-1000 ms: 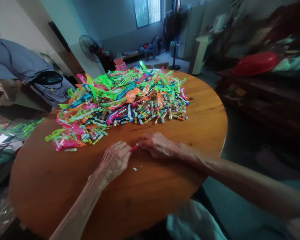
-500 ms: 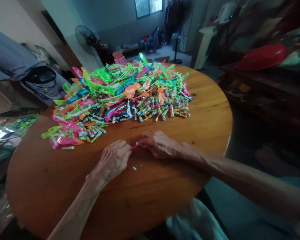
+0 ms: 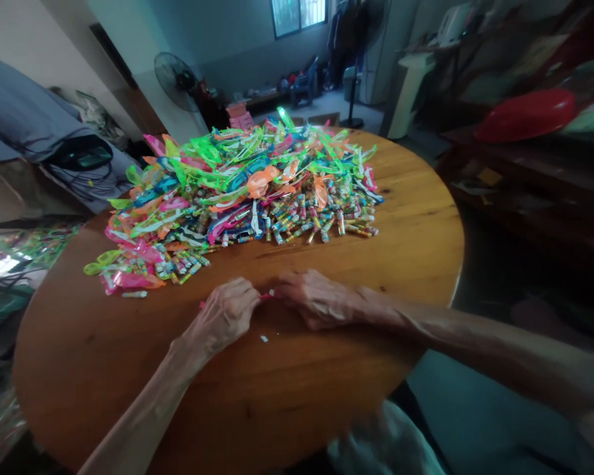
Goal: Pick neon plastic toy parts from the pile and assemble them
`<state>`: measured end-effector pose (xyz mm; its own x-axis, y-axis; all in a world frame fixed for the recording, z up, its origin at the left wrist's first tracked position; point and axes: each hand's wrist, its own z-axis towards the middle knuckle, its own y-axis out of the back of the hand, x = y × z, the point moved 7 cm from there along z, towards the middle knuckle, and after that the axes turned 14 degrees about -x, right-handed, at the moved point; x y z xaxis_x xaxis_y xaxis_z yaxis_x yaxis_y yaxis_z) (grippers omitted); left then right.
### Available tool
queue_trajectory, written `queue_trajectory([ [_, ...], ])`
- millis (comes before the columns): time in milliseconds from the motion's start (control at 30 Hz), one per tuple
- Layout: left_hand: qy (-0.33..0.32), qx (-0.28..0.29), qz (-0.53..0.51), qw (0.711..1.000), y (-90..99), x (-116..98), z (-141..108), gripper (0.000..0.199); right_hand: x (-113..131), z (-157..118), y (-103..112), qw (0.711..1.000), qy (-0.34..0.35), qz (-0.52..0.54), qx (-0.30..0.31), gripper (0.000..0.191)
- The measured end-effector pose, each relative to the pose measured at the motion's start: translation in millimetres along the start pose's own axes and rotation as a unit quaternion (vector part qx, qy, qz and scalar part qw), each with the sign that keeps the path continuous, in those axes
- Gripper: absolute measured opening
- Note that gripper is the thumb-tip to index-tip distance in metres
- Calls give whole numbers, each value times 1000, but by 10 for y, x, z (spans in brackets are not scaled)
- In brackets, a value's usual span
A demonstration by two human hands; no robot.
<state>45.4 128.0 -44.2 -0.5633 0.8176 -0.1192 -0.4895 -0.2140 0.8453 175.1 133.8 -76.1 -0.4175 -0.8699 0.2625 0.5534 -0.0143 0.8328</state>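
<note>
My left hand [image 3: 230, 310] is closed on a thin pink piece [image 3: 265, 297], part of which shows between the two hands and a bit beyond the left knuckles. Close on its right, my right hand [image 3: 309, 297] is pinched at the other end, where a small white bit [image 3: 272, 292] shows at the fingertips. Both hands are low over the round wooden table [image 3: 406, 257]. Behind them lies a big heap of coloured plastic pieces [image 3: 218, 171] in green, pink, orange and blue, with many small patterned tubes [image 3: 297, 221] along its front.
A small white scrap [image 3: 264, 339] lies on the table just in front of the hands. One loose tube [image 3: 134, 294] is at the left of the heap. A red basin [image 3: 527, 115] stands on furniture at the right, and a fan [image 3: 175, 79] is at the back left.
A pink end now shows at the left side of my left hand. My right hand has shifted slightly down, and the view has moved a little.
</note>
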Motion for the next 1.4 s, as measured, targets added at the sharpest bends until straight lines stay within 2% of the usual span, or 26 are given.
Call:
queue_trajectory([
  [233,-56,-40,26,997,39,-150,-47,28,36,-44,10,1000,2,15,8,20],
  [367,-34,-45,13,998,58,-165,-49,23,92,-72,29,1000,0,-8,19,21],
  [467,-12,-24,8,1000,18,-128,-89,22,172,-90,47,999,10,-31,18,27],
  [567,8,1,-12,1000,-74,-38,-164,29,237,-94,41,998,31,-50,26,22],
  [700,17,-10,-35,999,-135,-1,-163,40,234,-65,57,997,32,-60,32,18],
  [833,54,27,15,998,-76,-117,-45,41,232,-90,157,998,-1,33,-48,27],
  [900,70,29,73,994,55,-126,-33,35,138,-138,165,989,-47,81,-116,39],
  [967,87,22,117,989,288,-95,-141,33,2,-186,104,975,-99,112,-164,44],
  [1000,98,14,124,987,449,-88,-258,33,-46,-205,65,970,-117,118,-178,47],
  [1067,163,-28,134,977,882,-77,-646,29,-86,-241,23,962,-136,118,-203,47],
  [1133,267,-121,169,941,1438,-86,-1243,21,-61,-274,19,960,-136,110,-220,43],
  [1167,309,-173,217,910,1727,-118,-1597,18,-44,-292,20,959,-133,105,-226,40],
  [1233,452,-192,337,803,2167,-122,-2402,16,-41,-333,-1,959,-130,91,-233,38],
  [1267,529,-176,376,741,2300,-114,-2797,17,-58,-357,-29,960,-130,84,-232,38],
  [1300,573,-150,387,707,2353,-99,-3103,19,-85,-385,-65,961,-130,76,-233,39],
  [1333,588,-136,390,695,2360,-71,-3308,20,-117,-414,-102,961,-128,66,-235,42],
  [1400,584,-138,402,692,2297,59,-3455,19,-181,-470,-153,960,-125,43,-248,50],
])
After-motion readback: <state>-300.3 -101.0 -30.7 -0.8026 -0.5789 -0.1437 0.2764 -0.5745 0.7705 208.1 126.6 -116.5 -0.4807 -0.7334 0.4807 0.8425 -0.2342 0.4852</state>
